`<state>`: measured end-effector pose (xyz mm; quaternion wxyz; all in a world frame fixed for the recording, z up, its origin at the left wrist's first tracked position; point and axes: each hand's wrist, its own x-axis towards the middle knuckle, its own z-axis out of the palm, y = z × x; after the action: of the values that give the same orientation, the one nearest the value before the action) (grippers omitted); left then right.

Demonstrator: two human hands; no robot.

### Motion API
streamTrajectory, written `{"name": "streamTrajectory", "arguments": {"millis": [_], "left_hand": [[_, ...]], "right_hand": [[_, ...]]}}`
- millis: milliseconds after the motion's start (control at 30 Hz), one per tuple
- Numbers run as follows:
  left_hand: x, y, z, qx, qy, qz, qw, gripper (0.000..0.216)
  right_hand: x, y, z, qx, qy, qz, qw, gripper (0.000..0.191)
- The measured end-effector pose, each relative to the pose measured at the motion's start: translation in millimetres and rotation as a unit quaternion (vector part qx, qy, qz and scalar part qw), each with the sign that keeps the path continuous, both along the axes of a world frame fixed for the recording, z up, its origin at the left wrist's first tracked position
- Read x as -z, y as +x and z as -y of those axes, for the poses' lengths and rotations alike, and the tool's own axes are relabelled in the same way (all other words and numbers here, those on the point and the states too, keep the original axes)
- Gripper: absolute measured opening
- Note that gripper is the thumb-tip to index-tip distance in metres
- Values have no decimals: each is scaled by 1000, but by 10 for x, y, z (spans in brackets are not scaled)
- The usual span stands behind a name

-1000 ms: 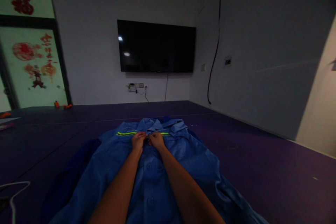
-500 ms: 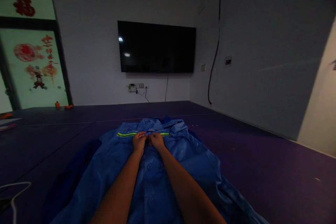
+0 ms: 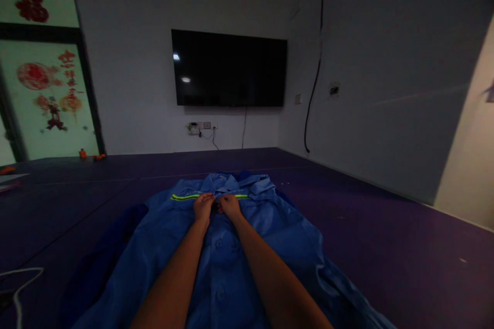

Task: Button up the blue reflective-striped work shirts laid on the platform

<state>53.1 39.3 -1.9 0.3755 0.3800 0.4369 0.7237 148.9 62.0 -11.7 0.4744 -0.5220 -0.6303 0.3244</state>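
A blue work jacket [image 3: 285, 236] lies spread front side up, collar [image 3: 221, 183] at the far end. A yellow-green stripe [image 3: 185, 197] crosses its chest. My left hand [image 3: 203, 206] and my right hand [image 3: 230, 205] are close together at the front placket, level with the stripe. Both have their fingers pinched on the jacket's front edges; the exact spot between the fingertips is too dark and small to make out. Nearer to me, a button [image 3: 219, 294] shows on the placket. Darker blue cloth [image 3: 104, 252] lies beneath the jacket's left side.
The jacket rests on a dark purple surface [image 3: 366, 236]. A white cable [image 3: 29, 280] lies at the near left, small orange objects [image 3: 83, 153] at the far left. A television [image 3: 231, 69] hangs on the far wall, and a black cable [image 3: 313, 92] dangles near the corner.
My hands stay at the same place on the placket with only slight finger movement. The whole view has shifted a little.
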Motion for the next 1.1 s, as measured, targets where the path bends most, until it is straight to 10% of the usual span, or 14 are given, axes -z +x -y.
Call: {"name": "streamTrajectory", "arguments": {"millis": [1100], "left_hand": [[19, 3, -11, 10, 21, -9, 1000, 19]], "right_hand": [[-10, 0, 11, 8, 2, 12, 1000, 25]]}}
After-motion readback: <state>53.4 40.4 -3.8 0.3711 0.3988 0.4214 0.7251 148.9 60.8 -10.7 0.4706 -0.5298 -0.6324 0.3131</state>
